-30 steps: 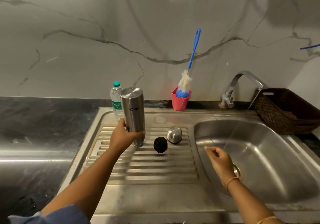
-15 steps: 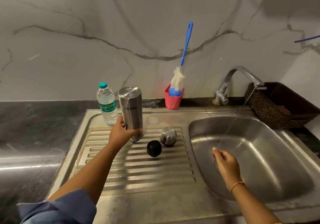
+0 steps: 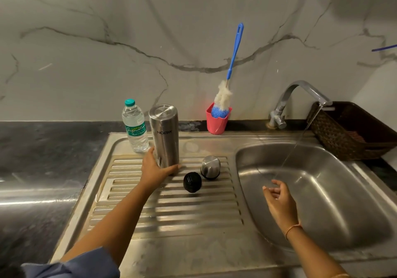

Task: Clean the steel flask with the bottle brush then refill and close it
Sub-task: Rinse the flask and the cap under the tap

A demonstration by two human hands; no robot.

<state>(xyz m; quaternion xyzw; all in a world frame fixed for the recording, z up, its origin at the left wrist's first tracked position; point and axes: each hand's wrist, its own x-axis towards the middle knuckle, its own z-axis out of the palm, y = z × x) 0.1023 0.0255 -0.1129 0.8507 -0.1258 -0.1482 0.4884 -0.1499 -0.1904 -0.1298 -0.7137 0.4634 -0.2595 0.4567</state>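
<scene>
The steel flask (image 3: 164, 136) stands upside down on the ribbed drainboard (image 3: 167, 209), its printed name inverted. My left hand (image 3: 155, 169) grips its lower end. Right beside it lie the black inner stopper (image 3: 192, 182) and the steel cap (image 3: 210, 167). The bottle brush (image 3: 233, 63), blue-handled with white bristles, leans in a pink cup (image 3: 218, 122) at the wall. My right hand (image 3: 279, 200) hovers over the sink basin (image 3: 335, 204) with loosely bent fingers, holding nothing, just under the thin water stream.
The tap (image 3: 300, 97) runs a thin stream into the basin. A plastic water bottle (image 3: 135, 125) stands left of the flask. A dark woven basket (image 3: 352, 131) sits at the right of the sink. Dark counter (image 3: 43, 159) extends to the left.
My left hand has set the flask down on the drainboard. My right hand has drifted right in the basin under the stream and its fingers have loosened.
</scene>
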